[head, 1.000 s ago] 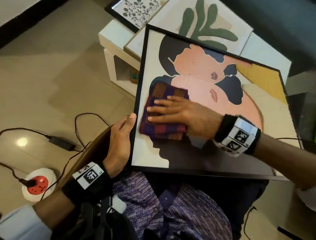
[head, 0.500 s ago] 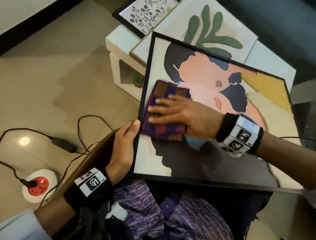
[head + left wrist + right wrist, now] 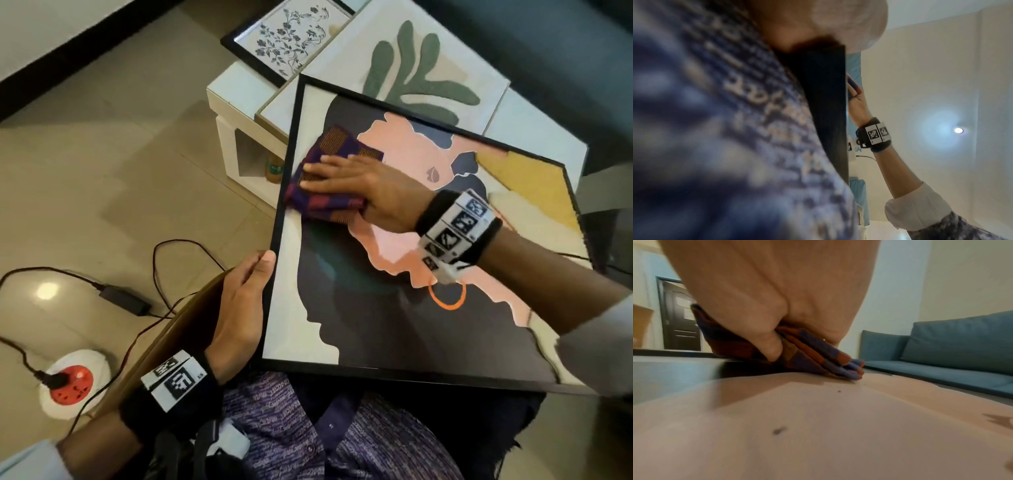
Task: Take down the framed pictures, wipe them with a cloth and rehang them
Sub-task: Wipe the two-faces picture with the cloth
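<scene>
A black-framed picture of dark and pink shapes lies tilted across my lap. My left hand grips its left edge, thumb on the front and fingers behind. In the left wrist view that edge shows as a dark strip. My right hand lies flat on a folded purple, red and orange checked cloth and presses it onto the glass by the upper left edge. The right wrist view shows my thumb pushed down into the cloth on the glass.
Beyond the picture stands a low white table with a green-leaf picture and a black-framed floral picture. A red socket, an adapter and cables lie on the floor at left. A blue sofa is behind.
My right hand has slid the cloth away from me along the glass, up beside the left edge. My left hand keeps its hold on the frame.
</scene>
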Demonstrator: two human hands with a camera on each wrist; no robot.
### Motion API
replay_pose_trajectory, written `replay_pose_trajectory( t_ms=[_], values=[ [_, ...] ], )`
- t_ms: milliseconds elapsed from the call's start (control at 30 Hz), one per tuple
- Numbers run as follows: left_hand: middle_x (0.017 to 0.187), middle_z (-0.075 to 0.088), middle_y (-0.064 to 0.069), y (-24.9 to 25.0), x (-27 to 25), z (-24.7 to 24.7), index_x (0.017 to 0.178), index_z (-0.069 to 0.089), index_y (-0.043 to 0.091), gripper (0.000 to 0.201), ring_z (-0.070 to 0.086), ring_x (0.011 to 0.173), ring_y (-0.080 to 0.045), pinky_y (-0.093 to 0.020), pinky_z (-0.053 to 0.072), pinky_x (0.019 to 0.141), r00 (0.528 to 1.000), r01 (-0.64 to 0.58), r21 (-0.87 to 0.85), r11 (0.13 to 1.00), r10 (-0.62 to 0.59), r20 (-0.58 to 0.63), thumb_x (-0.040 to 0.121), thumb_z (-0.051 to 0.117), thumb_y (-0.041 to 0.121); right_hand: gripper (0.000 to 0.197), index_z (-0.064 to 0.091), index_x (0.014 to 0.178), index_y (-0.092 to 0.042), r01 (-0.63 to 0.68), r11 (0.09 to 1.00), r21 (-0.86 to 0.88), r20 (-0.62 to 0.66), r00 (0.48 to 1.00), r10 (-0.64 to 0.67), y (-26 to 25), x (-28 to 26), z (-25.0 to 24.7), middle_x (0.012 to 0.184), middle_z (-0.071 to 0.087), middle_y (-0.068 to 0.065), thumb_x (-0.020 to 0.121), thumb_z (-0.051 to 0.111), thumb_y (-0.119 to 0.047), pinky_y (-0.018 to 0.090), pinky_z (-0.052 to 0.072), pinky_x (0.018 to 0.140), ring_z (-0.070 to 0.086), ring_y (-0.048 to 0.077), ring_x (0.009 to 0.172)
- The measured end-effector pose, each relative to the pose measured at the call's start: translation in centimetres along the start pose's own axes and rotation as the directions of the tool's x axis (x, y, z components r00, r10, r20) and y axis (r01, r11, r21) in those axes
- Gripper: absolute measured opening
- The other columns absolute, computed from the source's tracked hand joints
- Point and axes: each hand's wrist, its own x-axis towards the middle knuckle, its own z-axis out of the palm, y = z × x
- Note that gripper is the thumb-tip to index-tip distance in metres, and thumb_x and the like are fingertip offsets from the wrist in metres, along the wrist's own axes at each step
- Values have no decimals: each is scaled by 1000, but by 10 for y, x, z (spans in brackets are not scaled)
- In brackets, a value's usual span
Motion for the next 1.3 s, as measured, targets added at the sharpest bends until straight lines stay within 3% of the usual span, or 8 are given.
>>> replay_pose_trajectory(
  t_ms=[133,367,633,733,867,933,1033,1300],
  values=[
    [73,72,9,8,-5,1,85,67,19,35,65,65,-5,-18,50,63,1000,-6,41,999,6,-1,112,47,28,79,39,154,-30,-51,999,7,-24,998,51,10,12,-10,163,31,-5,82,48,0,60,22,120,20,22,154],
    [72,65,18,7,-4,3,82,62,22,33,56,66,1,-14,42,65,999,-31,124,992,33,-10,112,48,30,82,39,153,-38,190,980,-58,35,981,-188,-16,-16,22,164,28,-13,85,71,-5,51,19,123,14,13,155],
    [78,73,4,13,-8,3,93,70,17,34,66,65,-6,-15,51,60,1000,14,128,992,-13,-6,111,48,34,63,47,150,-25,-134,990,47,-62,989,137,37,42,-30,159,39,-2,88,50,-25,52,23,122,27,22,151],
    [80,74,4,12,-8,2,94,70,17,34,67,66,-7,-15,51,61,999,31,118,993,-29,-13,110,48,37,57,48,149,-28,-54,999,-3,-26,998,54,31,34,-24,159,39,-3,95,62,-22,53,23,122,27,23,151],
    [79,74,7,15,-9,3,92,70,15,32,67,66,-3,-12,51,60,999,26,96,995,-24,-24,110,49,30,79,43,150,-37,92,996,6,57,994,-92,13,4,-1,161,33,-13,85,63,2,47,15,124,19,13,154],
    [78,73,4,15,-8,4,91,70,13,33,66,64,-4,-13,51,59,999,28,90,996,-26,-27,110,49,30,72,43,150,-37,107,994,24,38,993,-108,15,8,-4,161,33,-13,89,64,-5,47,16,124,20,12,153],
    [79,75,4,16,-8,5,93,71,15,33,68,66,-6,-15,53,60,999,47,82,996,-44,-30,110,49,33,56,47,148,-33,25,999,23,-24,999,-25,35,35,-22,159,38,-9,96,60,-17,50,18,123,26,18,151],
    [78,75,14,21,-10,8,93,73,17,29,67,67,2,-11,52,61,997,49,48,998,-46,-70,110,51,26,58,44,150,-35,-195,979,-50,-84,978,191,68,79,-50,159,39,-9,97,57,-13,50,19,123,28,17,151]
  ],
)
